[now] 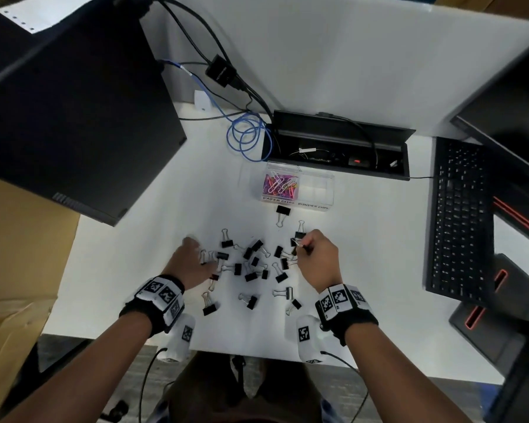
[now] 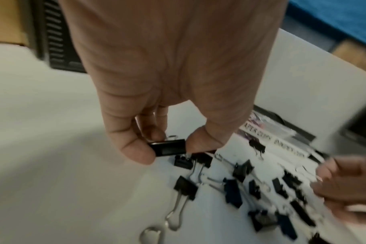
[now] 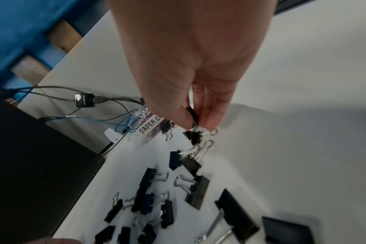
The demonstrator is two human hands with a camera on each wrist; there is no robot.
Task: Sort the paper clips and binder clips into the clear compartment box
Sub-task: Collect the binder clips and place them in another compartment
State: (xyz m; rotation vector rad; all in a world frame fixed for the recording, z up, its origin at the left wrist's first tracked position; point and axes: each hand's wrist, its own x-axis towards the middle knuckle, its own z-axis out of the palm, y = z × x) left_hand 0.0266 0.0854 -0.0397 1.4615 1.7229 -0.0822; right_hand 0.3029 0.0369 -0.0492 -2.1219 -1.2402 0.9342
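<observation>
My left hand (image 2: 167,79): I pinch a black binder clip (image 2: 169,147) just above the pile.
My right hand (image 1: 316,257): I pinch another clip (image 3: 193,115) by its body.
Compartment box (image 1: 315,190): beyond the pile, paper clips (image 1: 280,184) inside.

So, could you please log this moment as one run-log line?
left hand: pinches black binder clip | right hand: pinches another clip | paper clips: in box | binder compartment: looks empty

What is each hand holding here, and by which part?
Left hand pinches a binder clip by its black body; right hand pinches another binder clip, apparently by its body.
</observation>
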